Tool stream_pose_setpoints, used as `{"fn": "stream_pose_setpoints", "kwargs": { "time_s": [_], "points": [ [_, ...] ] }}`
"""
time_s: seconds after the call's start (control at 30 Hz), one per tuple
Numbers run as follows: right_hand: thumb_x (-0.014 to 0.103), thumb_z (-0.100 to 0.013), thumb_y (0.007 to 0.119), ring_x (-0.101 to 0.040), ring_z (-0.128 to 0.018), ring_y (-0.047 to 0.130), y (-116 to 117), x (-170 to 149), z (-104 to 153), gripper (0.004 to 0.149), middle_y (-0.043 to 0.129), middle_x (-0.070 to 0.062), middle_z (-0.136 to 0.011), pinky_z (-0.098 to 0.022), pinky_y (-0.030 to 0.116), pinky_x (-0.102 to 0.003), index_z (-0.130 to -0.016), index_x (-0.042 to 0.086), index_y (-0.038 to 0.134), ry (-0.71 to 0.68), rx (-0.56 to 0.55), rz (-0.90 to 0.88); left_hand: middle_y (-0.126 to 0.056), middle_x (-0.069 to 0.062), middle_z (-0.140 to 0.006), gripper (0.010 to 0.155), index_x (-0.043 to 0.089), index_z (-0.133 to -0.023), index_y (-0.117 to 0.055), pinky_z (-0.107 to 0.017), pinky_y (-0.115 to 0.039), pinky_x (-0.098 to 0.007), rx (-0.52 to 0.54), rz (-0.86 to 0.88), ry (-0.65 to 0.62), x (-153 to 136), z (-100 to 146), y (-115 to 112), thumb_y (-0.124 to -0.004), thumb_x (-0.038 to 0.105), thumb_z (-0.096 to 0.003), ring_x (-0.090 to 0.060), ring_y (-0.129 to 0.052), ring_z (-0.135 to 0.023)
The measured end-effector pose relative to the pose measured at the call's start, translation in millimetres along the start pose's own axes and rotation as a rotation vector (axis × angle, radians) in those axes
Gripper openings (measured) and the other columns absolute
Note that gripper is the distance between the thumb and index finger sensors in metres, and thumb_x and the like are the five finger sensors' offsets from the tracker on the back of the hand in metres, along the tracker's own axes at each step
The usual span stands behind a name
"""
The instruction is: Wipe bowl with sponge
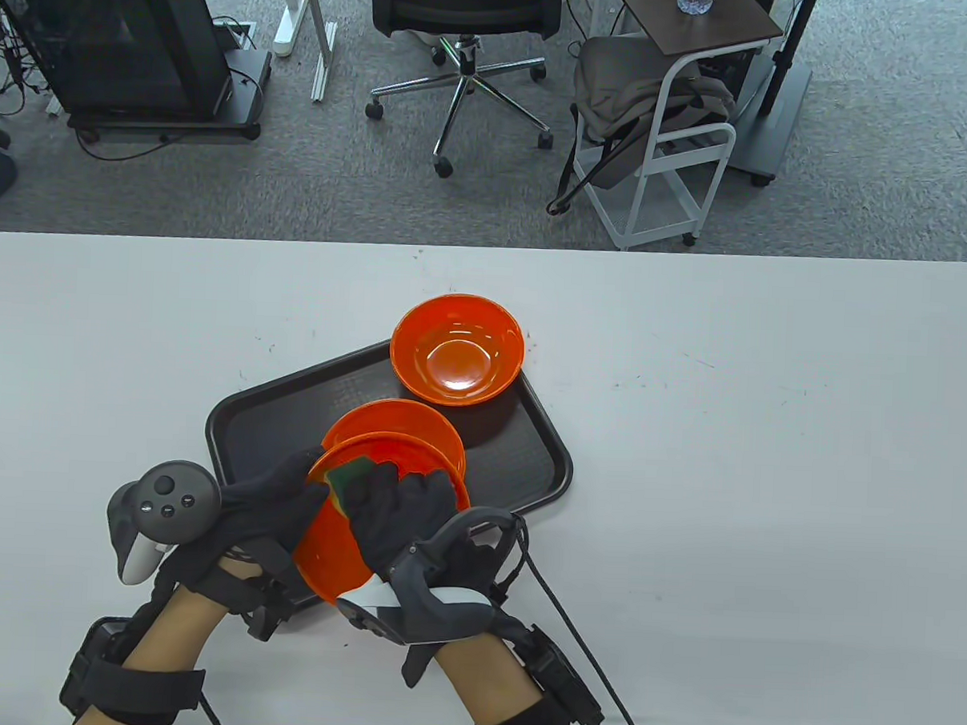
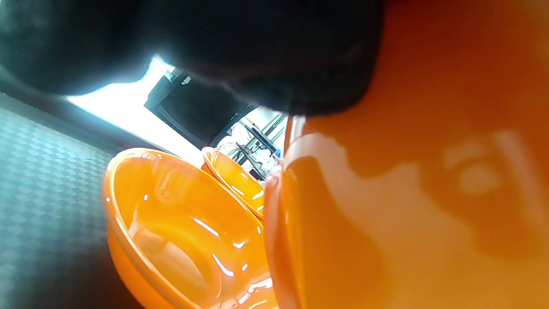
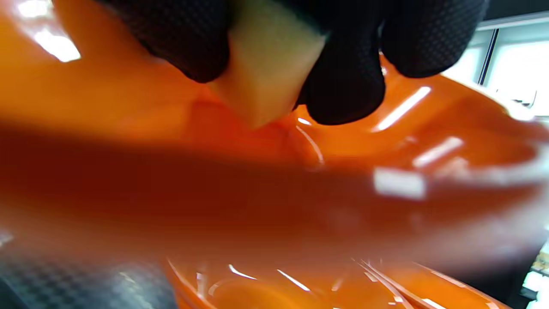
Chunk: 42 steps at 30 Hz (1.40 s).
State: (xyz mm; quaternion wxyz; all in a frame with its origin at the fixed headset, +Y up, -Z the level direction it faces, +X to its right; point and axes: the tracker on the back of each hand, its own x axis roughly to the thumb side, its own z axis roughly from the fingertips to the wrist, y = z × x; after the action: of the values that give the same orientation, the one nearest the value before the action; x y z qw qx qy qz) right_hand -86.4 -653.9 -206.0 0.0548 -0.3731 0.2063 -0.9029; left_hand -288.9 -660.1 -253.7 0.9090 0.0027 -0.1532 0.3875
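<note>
My left hand [image 1: 273, 501] grips the left rim of an orange bowl [image 1: 327, 544] and holds it tilted above the near edge of the black tray [image 1: 273, 417]. The bowl's outer wall fills the left wrist view [image 2: 407, 193]. My right hand [image 1: 401, 511] holds a yellow and green sponge [image 1: 346, 485] and presses it inside the bowl. In the right wrist view the gloved fingers [image 3: 343, 81] pinch the sponge [image 3: 268, 68] against the bowl's orange inner wall [image 3: 128, 107].
A second orange bowl [image 1: 412, 431] sits on the tray just behind the held one. A third orange bowl [image 1: 458, 348] stands at the tray's far right corner. The white table [image 1: 769, 431] stretches to both sides. Chairs and a cart stand beyond its far edge.
</note>
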Motion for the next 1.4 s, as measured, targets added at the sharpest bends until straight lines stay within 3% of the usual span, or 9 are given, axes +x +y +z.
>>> {"fn": "stream_pose_setpoints", "kwargs": {
  "time_s": [0.33, 0.53, 0.63, 1.03, 1.3, 1.4],
  "points": [
    [0.036, -0.053, 0.078, -0.035, -0.065, 0.095, 6, 3, 1, 0.053, 0.085, -0.023, -0.088, -0.05, 0.073, -0.059, -0.092, 0.005, 0.061, -0.028, -0.042, -0.269, -0.099, -0.006, -0.037, 0.053, 0.018, -0.096, -0.078, -0.016, -0.093, -0.036, 0.049, -0.001, 0.002, 0, 1, 1, -0.077, 0.047, -0.0512, -0.011, -0.1, -0.009],
    [0.035, -0.053, 0.079, -0.035, -0.067, 0.094, 6, 9, 0, 0.052, 0.084, -0.023, -0.09, -0.051, 0.073, -0.059, -0.093, 0.007, 0.061, -0.086, -0.003, -0.347, -0.099, -0.006, -0.037, 0.053, 0.019, -0.096, -0.079, -0.017, -0.093, -0.037, 0.108, -0.005, 0.02, -5, 1, 9, -0.078, 0.047, -0.051, -0.012, -0.1, -0.009],
    [0.034, -0.053, 0.078, -0.036, -0.069, 0.092, 4, 12, -2, 0.052, 0.084, -0.022, -0.091, -0.052, 0.072, -0.06, -0.094, 0.008, 0.061, -0.104, 0.068, -0.366, -0.099, -0.006, -0.038, 0.052, 0.019, -0.095, -0.079, -0.017, -0.093, -0.037, 0.13, -0.007, 0.037, -10, 2, 15, -0.078, 0.046, -0.0509, -0.012, -0.1, -0.009],
    [0.032, -0.053, 0.078, -0.041, -0.076, 0.085, -1, 9, -1, 0.049, 0.079, -0.021, -0.097, -0.054, 0.068, -0.063, -0.096, 0.016, 0.062, -0.064, 0.212, -0.241, -0.099, -0.007, -0.038, 0.052, 0.019, -0.095, -0.08, -0.017, -0.093, -0.037, 0.192, 0.015, 0.087, -25, 2, 32, -0.079, 0.046, -0.0508, -0.012, -0.1, -0.009],
    [0.031, -0.053, 0.079, -0.042, -0.079, 0.083, -11, -1, 2, 0.048, 0.077, -0.02, -0.099, -0.054, 0.067, -0.064, -0.096, 0.018, 0.063, -0.002, 0.13, -0.047, -0.099, -0.007, -0.038, 0.052, 0.019, -0.095, -0.08, -0.017, -0.093, -0.037, 0.253, 0.097, 0.138, -41, 4, 47, -0.079, 0.046, -0.0508, -0.012, -0.1, -0.009],
    [0.032, -0.053, 0.078, -0.044, -0.079, 0.083, -13, -7, 5, 0.048, 0.078, -0.02, -0.099, -0.054, 0.068, -0.064, -0.096, 0.019, 0.063, 0.023, 0.078, -0.052, -0.099, -0.007, -0.038, 0.052, 0.019, -0.095, -0.08, -0.017, -0.092, -0.037, 0.271, 0.124, 0.151, -45, 5, 51, -0.078, 0.046, -0.0506, -0.012, -0.1, -0.009]
  ]
}}
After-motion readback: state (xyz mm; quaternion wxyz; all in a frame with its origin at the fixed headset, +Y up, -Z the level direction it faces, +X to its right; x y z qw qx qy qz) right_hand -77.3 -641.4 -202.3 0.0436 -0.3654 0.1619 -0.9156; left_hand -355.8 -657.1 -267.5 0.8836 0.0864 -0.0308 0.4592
